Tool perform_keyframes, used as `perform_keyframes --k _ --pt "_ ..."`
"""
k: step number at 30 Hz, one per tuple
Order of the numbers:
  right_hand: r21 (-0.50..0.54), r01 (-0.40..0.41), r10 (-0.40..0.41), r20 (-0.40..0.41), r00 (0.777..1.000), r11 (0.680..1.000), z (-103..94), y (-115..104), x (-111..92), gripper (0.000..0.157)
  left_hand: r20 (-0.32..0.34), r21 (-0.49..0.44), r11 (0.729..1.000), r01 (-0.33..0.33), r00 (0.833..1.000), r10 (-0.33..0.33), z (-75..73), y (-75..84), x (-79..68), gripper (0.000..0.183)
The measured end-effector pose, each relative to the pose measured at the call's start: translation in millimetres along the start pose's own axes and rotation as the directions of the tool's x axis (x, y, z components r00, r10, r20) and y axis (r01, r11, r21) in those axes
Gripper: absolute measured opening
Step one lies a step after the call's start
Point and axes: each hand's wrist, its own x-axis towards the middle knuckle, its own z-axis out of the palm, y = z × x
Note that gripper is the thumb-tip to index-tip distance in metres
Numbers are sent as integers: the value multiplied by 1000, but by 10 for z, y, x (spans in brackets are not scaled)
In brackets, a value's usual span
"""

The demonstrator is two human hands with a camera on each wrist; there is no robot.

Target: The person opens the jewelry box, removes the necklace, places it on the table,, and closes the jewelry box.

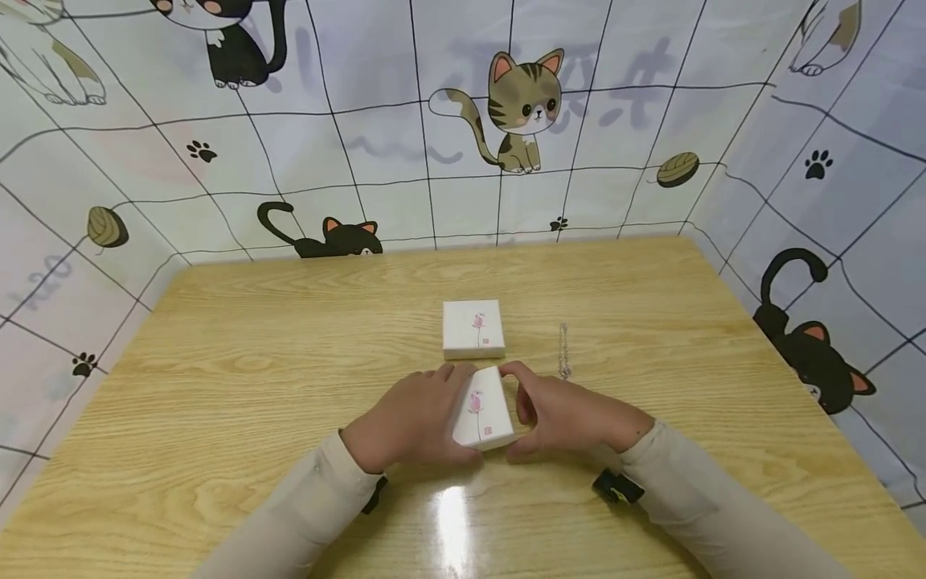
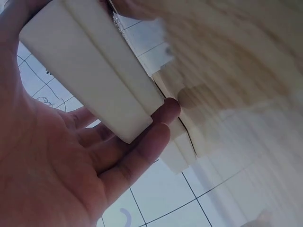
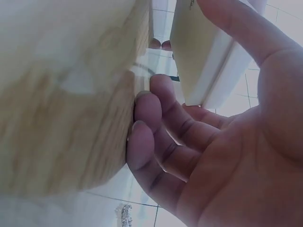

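A small white lidded box with a pink flower print is held tilted between both hands, over the wooden table. My left hand grips its left side, thumb at the near end and fingers along the far end. With thumb and index finger, my right hand holds the box at its right corners; the other fingertips are bent down at the tabletop. In the left wrist view, a lid seam runs along the side of the box. The box's underside is hidden in the head view.
Just beyond the hands, a second white box with the same flower print lies flat on the table. A thin silver chain lies to its right. Cat-patterned cloth hangs behind the table and at both sides.
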Motion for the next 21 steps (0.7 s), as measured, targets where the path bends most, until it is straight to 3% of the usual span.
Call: perform_keyframes --k 15,21 --pt "33 29 -29 4 1000 999 8 14 10 95 21 -60 998 -8 1000 9 -27 1 -5 95" --pt "93 44 -46 12 999 995 -5 22 22 96 47 -117 993 13 999 -7 -32 -6 10 96"
